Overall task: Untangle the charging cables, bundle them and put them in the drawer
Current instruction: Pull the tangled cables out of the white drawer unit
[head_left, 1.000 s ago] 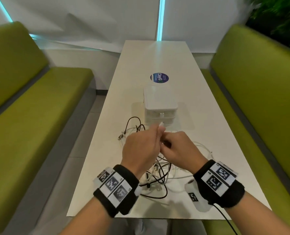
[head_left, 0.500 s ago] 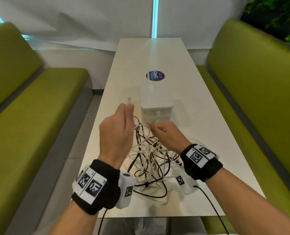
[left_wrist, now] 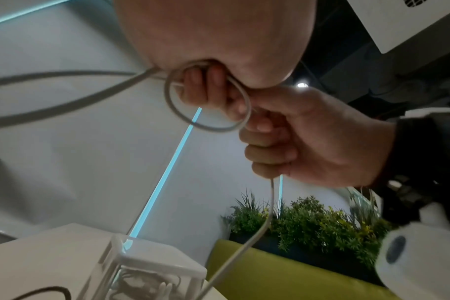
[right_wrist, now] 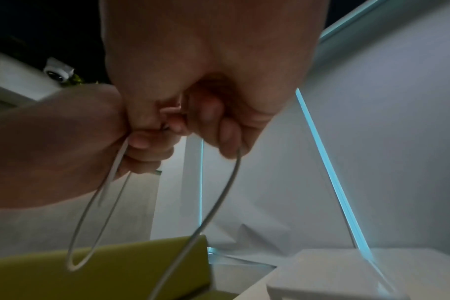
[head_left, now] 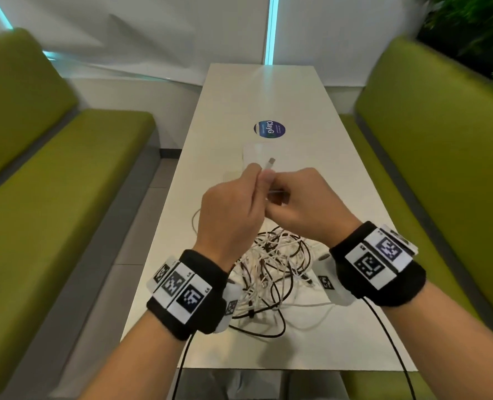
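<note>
My two hands meet above the white table [head_left: 228, 90]. My left hand [head_left: 255, 181] grips a white charging cable [head_left: 269, 166], whose connector tip sticks up past the fingers. My right hand [head_left: 278, 194] pinches the same cable right beside it. In the left wrist view the cable forms a small loop [left_wrist: 208, 97] at the left fingers and hangs down from the right hand [left_wrist: 295, 138]. The right wrist view shows longer loops [right_wrist: 95, 223] dangling. The tangle of white and black cables [head_left: 274, 272] lies below my wrists. The white drawer box [head_left: 254, 151] is mostly hidden behind my hands.
Green benches [head_left: 52, 183] run along both sides of the table. A round blue sticker [head_left: 269, 129] lies beyond the drawer box. Plants [head_left: 470, 30] stand behind the right bench. Black wires hang from both wristbands.
My left hand, which was out to the left pulling the cable up, has come back to the middle. The right hand has risen to meet it and taken the cable.
</note>
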{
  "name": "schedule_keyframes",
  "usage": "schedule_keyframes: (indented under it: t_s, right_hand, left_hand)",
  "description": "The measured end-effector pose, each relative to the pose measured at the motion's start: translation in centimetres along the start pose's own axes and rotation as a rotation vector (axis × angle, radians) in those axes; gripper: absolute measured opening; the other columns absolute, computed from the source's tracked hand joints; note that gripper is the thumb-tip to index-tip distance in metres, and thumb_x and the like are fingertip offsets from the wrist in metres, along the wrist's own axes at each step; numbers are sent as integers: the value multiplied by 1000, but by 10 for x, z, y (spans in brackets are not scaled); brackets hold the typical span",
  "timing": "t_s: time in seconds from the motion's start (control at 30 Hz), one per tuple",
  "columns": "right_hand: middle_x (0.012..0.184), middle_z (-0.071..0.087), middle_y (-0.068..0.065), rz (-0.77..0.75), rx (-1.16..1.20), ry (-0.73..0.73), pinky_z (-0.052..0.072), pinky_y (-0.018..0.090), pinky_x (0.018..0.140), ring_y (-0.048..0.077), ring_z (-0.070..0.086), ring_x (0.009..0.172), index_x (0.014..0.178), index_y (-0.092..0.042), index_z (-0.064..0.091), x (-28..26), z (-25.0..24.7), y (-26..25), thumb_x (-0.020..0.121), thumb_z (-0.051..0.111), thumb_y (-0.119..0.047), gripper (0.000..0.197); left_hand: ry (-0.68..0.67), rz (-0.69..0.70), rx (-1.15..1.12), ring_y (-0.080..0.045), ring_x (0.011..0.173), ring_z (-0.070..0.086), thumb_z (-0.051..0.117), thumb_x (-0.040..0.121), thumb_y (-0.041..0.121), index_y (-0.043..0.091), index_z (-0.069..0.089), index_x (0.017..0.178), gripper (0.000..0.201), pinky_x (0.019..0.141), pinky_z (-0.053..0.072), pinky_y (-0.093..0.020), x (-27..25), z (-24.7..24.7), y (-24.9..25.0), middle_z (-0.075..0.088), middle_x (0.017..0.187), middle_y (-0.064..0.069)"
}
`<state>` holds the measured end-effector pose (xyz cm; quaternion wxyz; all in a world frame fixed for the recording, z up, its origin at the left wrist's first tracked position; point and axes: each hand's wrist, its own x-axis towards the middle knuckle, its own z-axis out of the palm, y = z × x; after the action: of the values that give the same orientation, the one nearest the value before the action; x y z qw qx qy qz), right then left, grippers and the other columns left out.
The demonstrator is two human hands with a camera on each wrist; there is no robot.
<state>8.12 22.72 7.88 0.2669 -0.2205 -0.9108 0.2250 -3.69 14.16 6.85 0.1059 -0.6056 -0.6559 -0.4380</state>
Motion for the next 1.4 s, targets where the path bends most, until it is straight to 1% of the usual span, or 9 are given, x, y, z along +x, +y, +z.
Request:
schedule_keyframes:
  t_s: [0.13, 0.33, 0.47, 0.53, 0.7, 0.87, 0.97, 1.1, 1.4]
  right_hand:
    - [50, 30, -7, 125, 271, -60, 23, 25, 50, 7, 28, 48, 55, -9, 40, -18, 7, 11, 91, 62, -43, 54]
    - [56, 41, 5, 156, 450, -40, 31, 29, 55, 15, 38, 52, 62, -7, 50, -20, 5, 10, 89, 60, -44, 47]
    - [60, 46, 10, 70, 392, 162, 29, 24, 55, 10, 36, 56, 77, -10, 64, -9, -6, 5, 97, 56, -31, 30]
    - [56, 49, -3, 85, 214, 130, 27, 18, 53, 6, 38, 52, 78, -18, 66, -9, -6, 8, 98, 54, -33, 27]
    - [52, 45, -7, 162, -178, -119, 26, 28, 52, 4, 43, 52, 69, -22, 56, -14, 9, 19, 99, 49, -40, 35]
    - [49, 45, -16, 115, -6, -52, 26, 17, 50, 5, 46, 49, 62, -34, 48, -20, 10, 13, 91, 62, -17, 37]
    - [48, 51, -11, 85, 122, -60, 29, 20, 48, 10, 43, 47, 59, -42, 53, -26, 13, 10, 90, 62, -22, 38]
    - [53, 50, -5, 108, 279, -69, 35, 33, 52, 13, 42, 50, 66, -15, 60, -33, 20, 11, 89, 55, -45, 38]
    - [88, 57, -3, 35, 134, -212, 48, 31, 73, 13, 56, 79, 90, -22, 69, -24, 51, 13, 96, 53, -40, 24]
  left_hand:
    - [164, 34, -114, -11, 37, 39, 30, 101, 41, 15, 52, 78, 41, 39, 25, -18, 0, -12, -7, 40, 49, 9]
    - [516, -3, -414, -14, 39, 47, 32, 100, 41, 12, 50, 80, 39, 39, 36, -28, 19, -44, -9, 44, 50, 4]
    - [183, -176, -39, -14, 48, 54, 30, 103, 44, 15, 54, 80, 44, 48, 44, -34, 18, -38, -23, 58, 58, 7]
    - [14, -244, 148, -18, 65, 61, 27, 104, 43, 14, 59, 88, 46, 62, 47, -39, 10, -28, -34, 67, 74, 4]
    - [64, -122, -87, -16, 72, 59, 31, 103, 38, 12, 63, 95, 42, 70, 46, -28, -4, -11, -20, 64, 82, 1]
    - [-305, -24, -81, -15, 77, 60, 30, 105, 43, 25, 59, 96, 36, 69, 50, -39, -12, 8, -7, 66, 88, 8]
    - [-197, 3, 39, -15, 54, 50, 28, 104, 43, 25, 51, 83, 36, 52, 39, -33, -16, 11, -7, 51, 59, 9]
    - [-60, 8, 91, -5, 38, 27, 34, 103, 38, 28, 33, 75, 30, 43, 19, -17, -7, -7, -11, 25, 45, 13]
    - [304, -22, -248, -23, 41, 45, 34, 101, 38, 13, 50, 72, 41, 40, 35, -41, 11, -54, -14, 47, 52, -5]
